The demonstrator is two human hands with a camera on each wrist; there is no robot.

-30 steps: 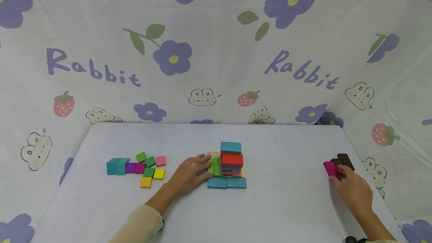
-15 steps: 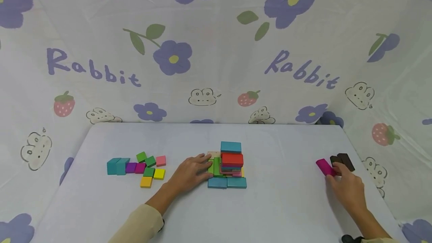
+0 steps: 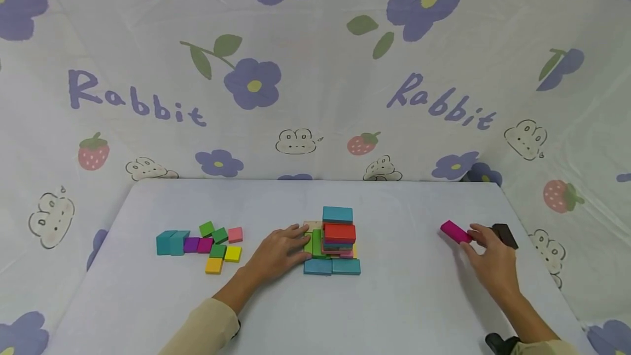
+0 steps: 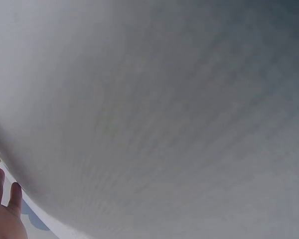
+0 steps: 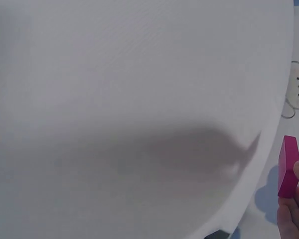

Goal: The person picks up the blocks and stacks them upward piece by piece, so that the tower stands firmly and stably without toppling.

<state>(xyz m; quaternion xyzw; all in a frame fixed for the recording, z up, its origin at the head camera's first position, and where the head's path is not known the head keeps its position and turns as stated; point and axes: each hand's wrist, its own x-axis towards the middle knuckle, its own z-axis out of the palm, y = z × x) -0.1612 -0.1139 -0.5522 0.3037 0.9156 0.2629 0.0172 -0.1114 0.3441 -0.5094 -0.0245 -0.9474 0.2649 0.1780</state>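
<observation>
My right hand (image 3: 494, 267) pinches one end of a magenta block (image 3: 455, 232) between thumb and fingers at the right of the table. In the right wrist view, that magenta block (image 5: 288, 167) appears at the right edge, above the fingers. My left hand (image 3: 277, 253) lies at the left side of a block structure, fingertips touching or close beside its green blocks (image 3: 316, 242). A red block (image 3: 339, 233) and a blue block (image 3: 337, 215) top the structure's stacked part. Only a few fingers of the left hand (image 4: 7, 214) show in the left wrist view.
Dark brown blocks (image 3: 505, 235) lie behind the right hand, partly hidden. Two flat teal blocks (image 3: 317, 267) form the structure's front row. Farther left, several small coloured blocks (image 3: 233, 254) lie beside two larger teal blocks (image 3: 179, 242). Patterned cloth (image 3: 315, 97) rises behind the white table (image 3: 404, 305).
My right hand has moved left with the magenta block, away from the dark blocks, and the block has turned more sideways. The left hand and the structure have stayed in place.
</observation>
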